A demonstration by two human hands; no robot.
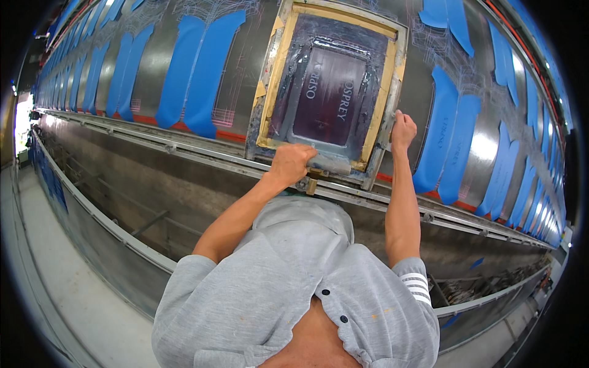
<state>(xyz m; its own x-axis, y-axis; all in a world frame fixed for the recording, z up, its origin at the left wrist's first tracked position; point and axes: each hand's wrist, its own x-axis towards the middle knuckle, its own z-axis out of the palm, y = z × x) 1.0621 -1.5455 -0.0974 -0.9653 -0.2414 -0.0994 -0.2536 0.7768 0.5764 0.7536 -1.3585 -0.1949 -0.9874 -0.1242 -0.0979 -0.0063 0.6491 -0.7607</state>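
Purple-dark mesh, with pale lettering in two columns, fills the middle of a rectangular printing frame (397,76), its outer bars grey metal and its inner border lined with worn yellow tape (266,113). I see it lying flat across the near part of a long dark-grey table (145,64), its lower end reaching the table's front edge, directly before the worker. Smeared, glossy patches ring the mesh window.

A flat grey bar (334,164), shaped like a squeegee, lies inside the frame's lower end. The left hand (291,163) is wrapped around the bar's left end, its back turned upward. The right hand (403,130) is folded into a fist on the frame's right metal side, thumb uppermost; its fingertips are mostly hidden from me.

Just below the frame, a small brass-coloured block (311,185) sits by the metal rail (165,146) that runs along the table's front. A red strip (230,136) shows between rail and tabletop.

On either side, rows of bright-blue pieces, long and curved, lie flat in pairs: a pair (199,73) near on the left, and another (446,138) on the right that bears dark lettering. Thin pinkish and pale lines mark the tabletop around them. The worker wears a grey short-sleeved shirt (270,282) with dark buttons and white stripes on the right sleeve.
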